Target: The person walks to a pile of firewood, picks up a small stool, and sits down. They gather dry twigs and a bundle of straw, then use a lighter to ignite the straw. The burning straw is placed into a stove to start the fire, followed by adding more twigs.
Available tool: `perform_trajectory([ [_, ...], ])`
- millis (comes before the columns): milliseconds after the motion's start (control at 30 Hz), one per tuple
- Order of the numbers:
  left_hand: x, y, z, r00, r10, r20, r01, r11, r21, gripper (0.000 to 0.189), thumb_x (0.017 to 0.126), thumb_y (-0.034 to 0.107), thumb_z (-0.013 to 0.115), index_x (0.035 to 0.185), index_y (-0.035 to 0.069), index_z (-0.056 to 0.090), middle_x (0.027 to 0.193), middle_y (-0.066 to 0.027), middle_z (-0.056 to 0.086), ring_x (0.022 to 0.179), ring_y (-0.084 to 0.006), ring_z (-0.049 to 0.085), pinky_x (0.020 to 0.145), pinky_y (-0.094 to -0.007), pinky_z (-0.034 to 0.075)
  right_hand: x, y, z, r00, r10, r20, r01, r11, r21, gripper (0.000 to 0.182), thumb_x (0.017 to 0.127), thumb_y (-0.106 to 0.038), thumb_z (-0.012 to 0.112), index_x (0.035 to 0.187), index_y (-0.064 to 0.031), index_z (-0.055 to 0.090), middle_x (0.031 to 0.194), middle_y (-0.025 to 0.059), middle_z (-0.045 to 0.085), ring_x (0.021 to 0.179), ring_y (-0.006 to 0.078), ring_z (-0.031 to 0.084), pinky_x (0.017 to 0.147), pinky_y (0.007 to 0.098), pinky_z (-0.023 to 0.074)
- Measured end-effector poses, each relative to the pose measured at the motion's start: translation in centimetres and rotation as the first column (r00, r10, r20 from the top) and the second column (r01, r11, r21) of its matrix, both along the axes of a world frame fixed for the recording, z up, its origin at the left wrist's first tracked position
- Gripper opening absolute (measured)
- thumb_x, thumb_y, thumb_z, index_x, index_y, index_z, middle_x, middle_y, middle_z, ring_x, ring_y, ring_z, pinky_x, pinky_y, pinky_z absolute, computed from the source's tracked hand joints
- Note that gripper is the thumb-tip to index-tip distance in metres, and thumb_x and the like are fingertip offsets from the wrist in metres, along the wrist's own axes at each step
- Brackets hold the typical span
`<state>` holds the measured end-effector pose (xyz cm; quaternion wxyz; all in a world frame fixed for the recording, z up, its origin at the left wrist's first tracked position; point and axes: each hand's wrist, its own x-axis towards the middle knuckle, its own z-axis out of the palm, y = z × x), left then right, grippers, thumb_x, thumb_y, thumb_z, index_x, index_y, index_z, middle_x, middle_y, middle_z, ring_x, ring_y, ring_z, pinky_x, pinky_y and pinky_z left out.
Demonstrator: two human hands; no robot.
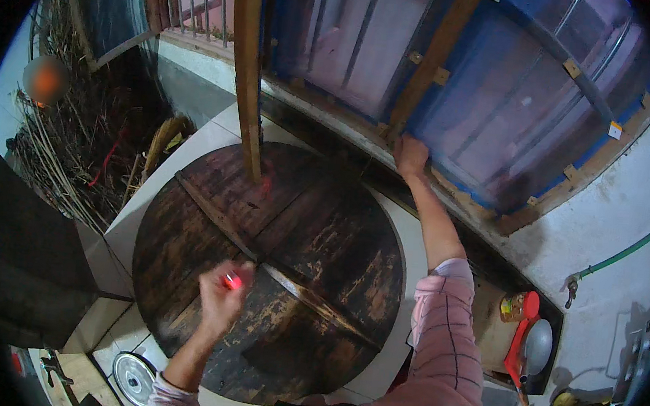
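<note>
My left hand (222,298), slightly blurred, is closed around a small red object (233,280) that glows or shines; what it is I cannot make out. This hand is above a large round wooden lid (333,244), dark and worn, with a wooden batten (218,217) across it. My right hand (411,155) reaches forward, curled against the foot of the wooden window frame (426,76); its fingertips are hidden. Blue-edged screening (480,118) covers the window there. A wooden sash edge (248,82) stands out over the lid's far side, with red string (267,184) near its lower end.
Dry brushwood (91,116) is heaped at the left, below an open window pane (111,9). On the right are a red-lidded jar (519,306), a metal ladle (538,346) and a tap (571,291) with green hose. A metal pot lid (132,379) lies at lower left.
</note>
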<state>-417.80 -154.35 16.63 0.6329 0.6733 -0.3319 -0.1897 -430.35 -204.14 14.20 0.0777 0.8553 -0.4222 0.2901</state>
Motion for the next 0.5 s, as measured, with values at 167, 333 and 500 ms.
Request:
perform_trajectory([
  [167, 5.5, -4.3, 3.1, 0.929, 0.280, 0.244, -0.256, 0.959, -0.126, 0.021, 0.084, 0.015, 0.069, 0.095, -0.001, 0.063, 0.078, -0.0037, 0.058, 0.064, -0.0089, 0.047, 0.055, -0.0282, 0.039, -0.9, 3.1, 1.8, 0.984, 0.157, 0.089, -0.155, 0.987, -0.035, 0.021, 0.085, -0.021, 0.059, 0.076, -0.0025, 0.060, 0.072, 0.0227, 0.060, 0.071, 0.0437, 0.059, 0.063, 0.0498, 0.0451],
  [333, 7.4, -10.4, 10.4, 0.791, 0.363, 0.492, -0.361, 0.927, -0.103, 0.064, 0.076, 0.028, 0.078, 0.126, -0.001, 0.051, 0.099, -0.0148, 0.058, 0.084, -0.0226, 0.059, 0.074, -0.0337, 0.049, -7.1, 16.6, 2.3, 0.935, 0.320, 0.150, -0.330, 0.943, 0.050, 0.018, 0.087, -0.017, 0.058, 0.078, -0.0023, 0.054, 0.073, 0.0213, 0.057, 0.072, 0.0422, 0.057, 0.062, 0.0505, 0.0431],
  [500, 8.8, -14.6, 11.4, 0.636, 0.481, 0.604, -0.440, 0.869, -0.229, 0.071, 0.073, 0.037, 0.078, 0.127, 0.002, 0.049, 0.105, -0.0202, 0.053, 0.089, -0.0374, 0.058, 0.076, -0.0446, 0.050, -16.7, 30.6, 6.0, 0.932, 0.331, 0.147, -0.351, 0.926, 0.140, 0.010, 0.086, -0.013, 0.062, 0.083, -0.0045, 0.057, 0.076, 0.0178, 0.060, 0.070, 0.0373, 0.060, 0.060, 0.0455, 0.0463],
])
